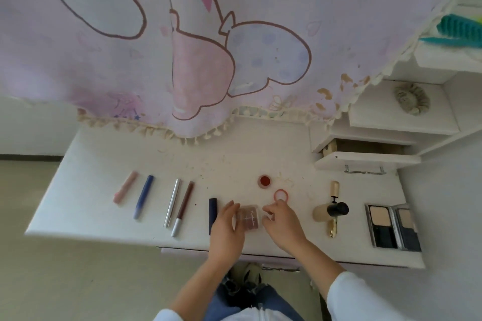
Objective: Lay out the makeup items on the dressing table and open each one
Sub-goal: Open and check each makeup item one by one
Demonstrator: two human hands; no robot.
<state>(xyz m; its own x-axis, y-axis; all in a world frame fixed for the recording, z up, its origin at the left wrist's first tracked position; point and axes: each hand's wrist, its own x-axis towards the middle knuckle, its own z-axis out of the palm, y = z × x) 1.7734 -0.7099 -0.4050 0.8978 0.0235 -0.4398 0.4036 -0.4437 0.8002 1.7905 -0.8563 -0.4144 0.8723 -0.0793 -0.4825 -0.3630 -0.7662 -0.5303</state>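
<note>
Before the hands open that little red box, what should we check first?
1. Grip: the left hand and right hand both hold the little box: ok.
2. Is the little box open yet: cannot tell.
3. Space by the box: the navy tube lies right beside the left hand: not ok.
4. The red pot is already open, its lid beside it: ok.
5. The compact is already open: ok.

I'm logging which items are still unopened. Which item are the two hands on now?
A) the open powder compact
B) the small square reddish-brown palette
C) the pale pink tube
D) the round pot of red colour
B: the left hand and right hand grip the small square reddish-brown palette from either side.
</note>
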